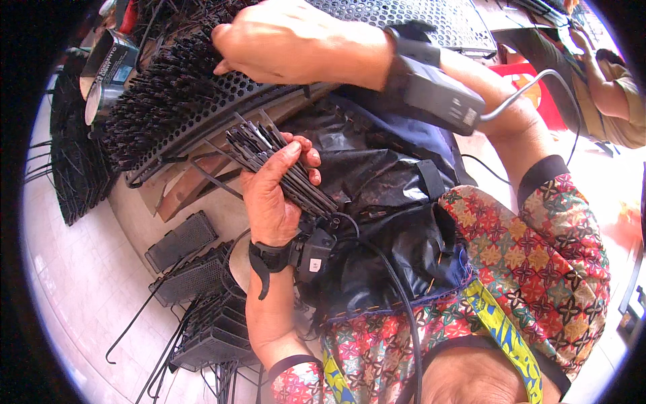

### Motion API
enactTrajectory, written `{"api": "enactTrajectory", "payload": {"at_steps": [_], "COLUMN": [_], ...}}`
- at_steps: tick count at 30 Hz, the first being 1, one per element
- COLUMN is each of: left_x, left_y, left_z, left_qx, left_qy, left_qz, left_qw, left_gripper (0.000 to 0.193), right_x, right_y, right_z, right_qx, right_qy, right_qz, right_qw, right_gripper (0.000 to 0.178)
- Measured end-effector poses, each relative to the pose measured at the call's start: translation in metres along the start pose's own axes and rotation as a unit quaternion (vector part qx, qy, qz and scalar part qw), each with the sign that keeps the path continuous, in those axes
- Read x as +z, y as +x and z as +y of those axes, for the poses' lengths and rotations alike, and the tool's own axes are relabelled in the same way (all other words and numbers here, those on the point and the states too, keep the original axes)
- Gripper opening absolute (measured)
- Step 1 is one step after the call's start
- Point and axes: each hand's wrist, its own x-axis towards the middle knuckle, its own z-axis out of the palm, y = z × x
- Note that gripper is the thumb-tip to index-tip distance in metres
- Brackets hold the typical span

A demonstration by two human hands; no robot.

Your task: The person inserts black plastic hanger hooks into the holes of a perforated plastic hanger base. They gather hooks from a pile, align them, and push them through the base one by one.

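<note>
My left hand (272,195) is closed round a bundle of thin dark rods (306,185), held at a slant over my lap. Their far ends fan out unevenly towards the rack. Above them, my right hand (279,44) reaches over a black perforated rack (235,97). Its fingers curl downwards, and whatever they pinch is hidden behind the hand. Beside that hand, a dense mass of similar dark rods (165,94) stands in the rack's holes.
A black apron (377,175) covers my lap. Black mesh baskets (215,330) are stacked on the floor at lower left. An open can (101,101) and a printed carton (111,57) sit left of the rack. Another person (612,101) is at the far right, near a red container (552,114).
</note>
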Motion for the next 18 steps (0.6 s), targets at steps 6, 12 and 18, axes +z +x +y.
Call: {"api": "enactTrajectory", "payload": {"at_steps": [6, 12, 18], "left_x": [0.006, 0.012, 0.012], "left_y": [-0.002, -0.004, -0.004], "left_z": [0.003, 0.003, 0.002], "left_qx": [0.016, 0.027, 0.015], "left_qy": [0.042, 0.102, 0.101], "left_qz": [-0.019, -0.057, 0.007], "left_qw": [0.999, 0.993, 0.995], "left_gripper": [0.016, 0.021, 0.025], "right_x": [-0.004, -0.004, -0.010], "right_y": [-0.055, -0.069, -0.075], "right_z": [-0.029, -0.038, -0.029], "right_qx": [0.150, 0.281, 0.382], "right_qy": [0.239, 0.507, 0.505], "right_qz": [0.011, -0.092, -0.028], "right_qw": [0.959, 0.810, 0.773], "right_gripper": [0.036, 0.026, 0.017]}}
